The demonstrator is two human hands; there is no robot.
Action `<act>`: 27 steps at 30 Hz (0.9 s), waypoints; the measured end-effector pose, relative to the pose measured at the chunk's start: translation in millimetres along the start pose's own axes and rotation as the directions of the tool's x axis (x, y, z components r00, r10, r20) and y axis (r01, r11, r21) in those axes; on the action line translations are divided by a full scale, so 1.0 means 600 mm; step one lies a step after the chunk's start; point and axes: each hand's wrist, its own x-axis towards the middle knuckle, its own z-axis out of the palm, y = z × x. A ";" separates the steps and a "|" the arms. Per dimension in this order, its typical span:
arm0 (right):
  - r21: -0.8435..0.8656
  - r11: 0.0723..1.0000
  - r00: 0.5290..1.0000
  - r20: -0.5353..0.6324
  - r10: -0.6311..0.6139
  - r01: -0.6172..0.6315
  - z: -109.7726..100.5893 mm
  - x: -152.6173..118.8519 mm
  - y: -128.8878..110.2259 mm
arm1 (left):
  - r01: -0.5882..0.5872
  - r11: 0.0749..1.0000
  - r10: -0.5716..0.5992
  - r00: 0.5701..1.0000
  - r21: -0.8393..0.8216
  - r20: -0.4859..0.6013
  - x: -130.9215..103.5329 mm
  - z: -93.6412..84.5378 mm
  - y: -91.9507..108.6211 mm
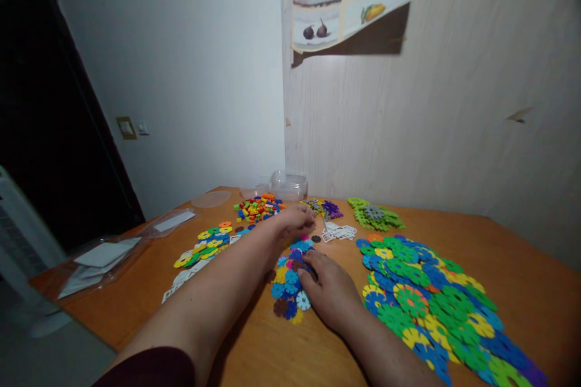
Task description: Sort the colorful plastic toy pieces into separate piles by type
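Observation:
My left hand [297,219] is stretched out over the far end of a pile of small notched plastic discs [290,278] in blue, light blue, yellow, brown and pink. Its fingers reach to the right and look loosely bent; no piece shows in them, and their undersides are hidden. My right hand [329,287] rests at the right side of the same pile. Its thumb and fingers are apart, with the fingertips touching the discs. Just beyond the hands are white lattice pieces [339,231] and purple interlocking pieces [332,210].
A large heap of bigger notched discs [422,296] covers the right side. Green gear-like pieces [374,214], small colourful blocks [258,208] and a clear plastic box [288,184] stand at the back. At left are yellow-green discs [206,248] and clear bags [102,260] near the table edge.

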 end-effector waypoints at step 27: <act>0.026 1.000 1.000 0.003 -0.012 0.012 -0.003 0.002 -0.002 | -0.415 0.632 0.284 0.910 0.655 0.303 -0.068 -0.006 -0.056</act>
